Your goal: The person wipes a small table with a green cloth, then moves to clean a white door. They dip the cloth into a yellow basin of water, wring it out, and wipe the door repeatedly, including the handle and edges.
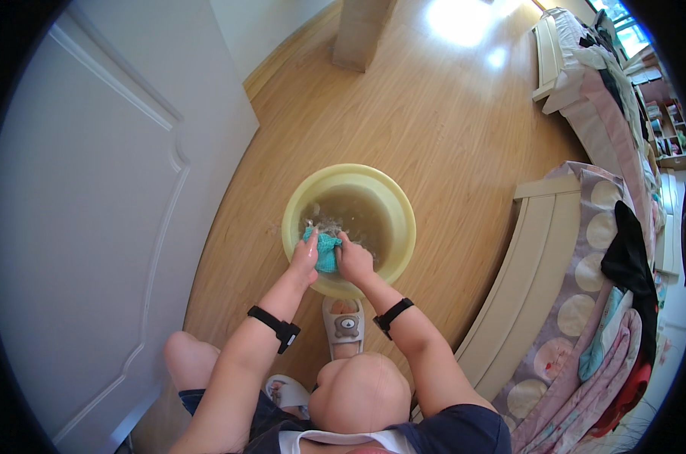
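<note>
A teal cloth [326,253] is stretched between my two hands over the near side of a pale yellow basin [408,208]. Murky brown water [358,212] fills part of the basin, with a splash and some foam around the cloth's far edge. My left hand [306,256] grips the cloth's left side, its fingers pressed together. On the right side, my right hand [353,259] pinches the cloth, thumb uppermost. The lower part of the cloth hangs down between the hands, close to the water. A black band circles each of my forearms.
The basin stands on a wood floor [449,151], just ahead of my slippered foot [344,321]. A white door panel [116,189] rises on the left. To the right are a cream bed frame [509,280] and heaped bedding [604,356]; another bed [577,83] lies farther back.
</note>
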Demonstrator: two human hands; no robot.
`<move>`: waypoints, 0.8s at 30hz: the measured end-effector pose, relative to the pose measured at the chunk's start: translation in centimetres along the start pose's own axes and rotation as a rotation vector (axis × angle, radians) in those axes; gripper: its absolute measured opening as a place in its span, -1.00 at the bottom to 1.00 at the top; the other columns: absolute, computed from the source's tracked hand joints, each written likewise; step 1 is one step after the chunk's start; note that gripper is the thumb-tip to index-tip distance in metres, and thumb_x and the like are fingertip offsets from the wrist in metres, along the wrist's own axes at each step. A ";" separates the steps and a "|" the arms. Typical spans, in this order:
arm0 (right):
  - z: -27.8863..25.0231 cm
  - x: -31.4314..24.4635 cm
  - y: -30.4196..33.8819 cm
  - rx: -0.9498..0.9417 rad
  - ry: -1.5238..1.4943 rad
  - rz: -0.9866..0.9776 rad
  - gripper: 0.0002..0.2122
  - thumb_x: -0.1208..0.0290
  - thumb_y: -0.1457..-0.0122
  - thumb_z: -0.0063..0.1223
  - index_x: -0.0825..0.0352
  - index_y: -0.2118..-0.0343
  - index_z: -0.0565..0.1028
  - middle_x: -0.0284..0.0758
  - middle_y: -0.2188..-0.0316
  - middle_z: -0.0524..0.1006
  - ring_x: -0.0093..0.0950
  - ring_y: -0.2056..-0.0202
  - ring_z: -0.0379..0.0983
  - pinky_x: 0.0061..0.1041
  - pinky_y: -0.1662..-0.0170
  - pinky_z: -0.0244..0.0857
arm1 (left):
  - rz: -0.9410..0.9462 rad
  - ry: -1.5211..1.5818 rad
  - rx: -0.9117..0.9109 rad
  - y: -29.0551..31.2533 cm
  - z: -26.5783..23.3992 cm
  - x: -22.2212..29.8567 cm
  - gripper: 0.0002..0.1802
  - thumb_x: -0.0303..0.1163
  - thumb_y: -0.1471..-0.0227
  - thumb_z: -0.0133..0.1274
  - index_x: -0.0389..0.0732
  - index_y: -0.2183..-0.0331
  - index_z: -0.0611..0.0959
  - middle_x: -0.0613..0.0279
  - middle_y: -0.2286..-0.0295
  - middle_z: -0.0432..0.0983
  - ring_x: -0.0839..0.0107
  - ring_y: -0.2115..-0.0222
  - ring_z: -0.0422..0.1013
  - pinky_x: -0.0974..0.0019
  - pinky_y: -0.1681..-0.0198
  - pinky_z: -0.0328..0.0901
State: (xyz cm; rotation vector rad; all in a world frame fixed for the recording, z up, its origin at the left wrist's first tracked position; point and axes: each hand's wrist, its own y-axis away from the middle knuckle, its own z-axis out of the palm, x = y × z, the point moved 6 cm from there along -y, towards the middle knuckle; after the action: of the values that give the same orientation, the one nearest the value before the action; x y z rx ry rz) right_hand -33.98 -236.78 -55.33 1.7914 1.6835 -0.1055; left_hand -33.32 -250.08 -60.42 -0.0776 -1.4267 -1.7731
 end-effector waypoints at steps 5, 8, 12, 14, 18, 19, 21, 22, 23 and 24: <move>-0.8 6.0 -1.9 0.405 -0.027 0.277 -0.63 0.38 -0.06 0.15 0.17 0.04 0.36 -0.03 0.22 0.57 -0.13 0.08 0.50 -0.12 0.08 0.39 | -0.217 0.061 -0.018 1.5 -0.5 0.5 -0.09 0.16 -0.12 0.05 -0.09 -0.29 0.09 0.14 -0.31 -0.10 0.12 -0.31 -0.11 -0.35 -0.15 0.11; 3.2 5.9 -3.3 -0.209 0.093 0.016 -0.63 0.36 -0.02 0.16 0.23 0.06 0.47 -0.10 0.19 0.58 -0.16 0.07 0.51 -0.18 0.04 0.40 | -0.224 -0.010 -0.131 2.0 -0.1 0.6 0.03 0.24 -0.11 0.00 0.13 -0.36 -0.16 0.29 -0.38 -0.43 0.05 -0.37 -0.45 -0.53 -0.20 -0.13; 1.0 5.4 -3.5 0.041 -0.065 0.241 -0.65 0.33 0.02 0.21 0.25 0.12 0.55 -0.14 0.17 0.60 -0.22 0.09 0.55 -0.26 0.07 0.43 | -0.345 0.054 -0.150 1.4 -0.1 -0.5 0.00 0.25 -0.15 -0.08 0.17 -0.36 -0.24 0.25 -0.37 -0.50 -0.18 -0.34 -0.43 -0.50 -0.22 -0.20; 1.6 1.3 -2.5 -0.162 -0.683 0.066 -0.69 0.23 0.04 0.35 0.30 0.31 0.54 -0.25 0.47 0.57 -0.44 0.40 0.50 -0.42 0.28 0.38 | -0.341 0.088 -0.088 0.5 -0.4 -0.9 -0.22 0.24 -0.14 -0.06 0.01 -0.22 0.24 0.12 -0.21 0.13 -0.01 -0.19 0.11 -0.23 -0.17 0.09; -1.3 -6.5 2.6 0.184 -0.729 -0.358 -0.73 0.23 -0.14 0.19 0.35 0.27 0.49 -0.06 0.44 0.55 -0.17 0.35 0.55 -0.26 0.29 0.37 | -0.304 0.201 -0.217 -1.0 -0.4 -1.1 -0.54 0.13 -0.21 -0.09 -0.08 0.32 0.61 0.25 0.38 0.58 0.28 0.37 0.52 0.15 0.21 0.43; -1.0 -7.1 2.9 0.135 -0.663 -0.320 -0.75 0.26 -0.16 0.16 0.35 0.25 0.50 -0.03 0.42 0.55 -0.09 0.33 0.54 -0.22 0.28 0.37 | -0.312 0.260 -0.328 -1.1 0.1 -1.3 -0.54 0.08 -0.24 -0.11 -0.10 0.33 0.62 0.22 0.37 0.59 0.26 0.38 0.53 0.14 0.21 0.44; -1.2 -7.2 3.0 0.143 -0.510 -0.341 -0.77 0.24 -0.22 0.05 0.29 0.21 0.52 -0.01 0.43 0.55 0.03 0.35 0.50 -0.12 0.29 0.38 | -0.259 0.202 -0.216 -1.8 -0.3 -1.9 -0.56 0.05 -0.26 -0.11 -0.12 0.27 0.60 0.20 0.37 0.59 0.25 0.38 0.53 0.14 0.20 0.43; -1.2 -5.8 2.5 0.183 -0.451 -0.203 -0.77 0.21 -0.24 0.03 0.27 0.21 0.53 -0.01 0.44 0.55 0.03 0.36 0.50 -0.11 0.29 0.39 | -0.232 0.174 -0.157 -2.0 -0.4 -2.2 -0.57 0.04 -0.26 -0.12 -0.13 0.24 0.59 0.19 0.37 0.58 0.24 0.38 0.52 0.13 0.19 0.43; -1.3 -4.1 1.2 0.184 -0.400 -0.104 -0.76 0.17 -0.25 0.00 0.25 0.22 0.53 -0.02 0.46 0.55 0.03 0.36 0.50 -0.09 0.30 0.39 | -0.189 0.151 -0.128 -2.0 -0.4 -2.3 -0.56 0.03 -0.27 -0.12 -0.15 0.20 0.58 0.17 0.33 0.58 0.24 0.34 0.52 0.12 0.15 0.42; -1.4 -1.7 0.1 0.208 -0.334 0.056 -0.74 0.14 -0.26 -0.02 0.23 0.22 0.53 -0.02 0.47 0.55 0.04 0.37 0.50 -0.08 0.31 0.39 | -0.215 0.146 -0.157 -1.8 -0.1 -2.6 -0.55 0.02 -0.27 -0.13 -0.17 0.16 0.57 0.16 0.29 0.57 0.24 0.30 0.51 0.11 0.12 0.41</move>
State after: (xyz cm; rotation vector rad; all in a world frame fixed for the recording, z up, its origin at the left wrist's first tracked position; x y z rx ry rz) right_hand -34.77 -237.53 -53.34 1.8479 1.4241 -0.5422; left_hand -32.76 -248.71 -63.18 0.1249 -1.2267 -2.0214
